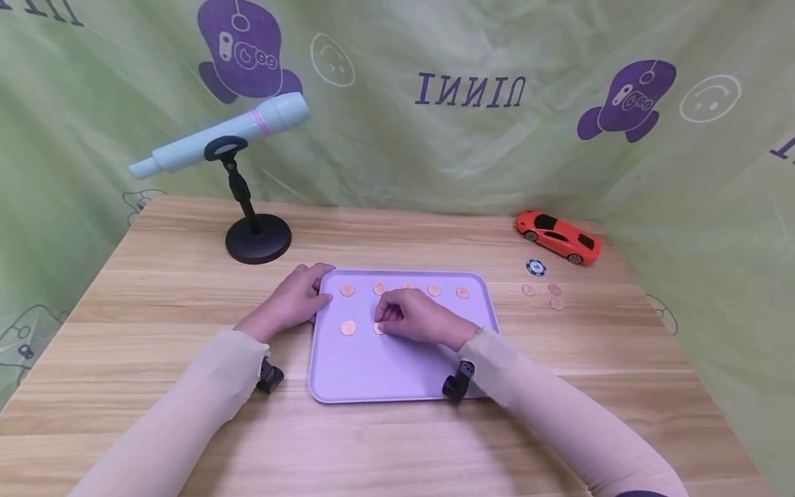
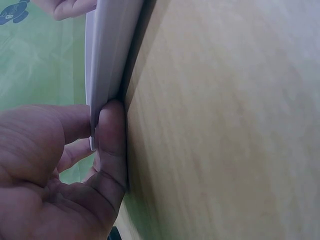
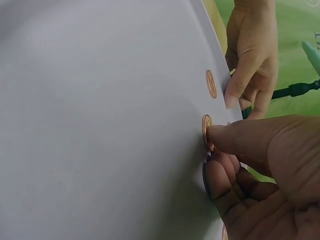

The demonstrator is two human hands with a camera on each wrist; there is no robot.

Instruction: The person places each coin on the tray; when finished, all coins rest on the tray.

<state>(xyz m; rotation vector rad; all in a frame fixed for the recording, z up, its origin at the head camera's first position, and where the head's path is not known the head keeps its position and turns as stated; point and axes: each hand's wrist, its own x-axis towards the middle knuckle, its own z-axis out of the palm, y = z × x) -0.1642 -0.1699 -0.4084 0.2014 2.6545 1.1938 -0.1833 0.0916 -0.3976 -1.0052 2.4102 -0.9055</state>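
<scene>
A lilac tray [image 1: 385,376] lies on the table, with a back row of several copper coins on it, the leftmost coin [image 1: 347,290] near the corner. My left hand [image 1: 298,298] grips the tray's left rim [image 2: 107,55], thumb over the edge and a finger beneath it. Over the tray, my right hand [image 1: 419,316] has thumb and fingertips at a copper coin [image 3: 205,124] in the second row, pinching it close against the tray surface. Left of that coin lies another coin [image 1: 348,328]. The right hand hides part of the back row.
Three copper coins, one of them a coin [image 1: 556,304], lie right of the tray near a poker chip [image 1: 536,267]. Behind them stands a red toy car [image 1: 559,238]. At the back left, a light blue toy telescope [image 1: 211,141] sits on a black stand [image 1: 258,239].
</scene>
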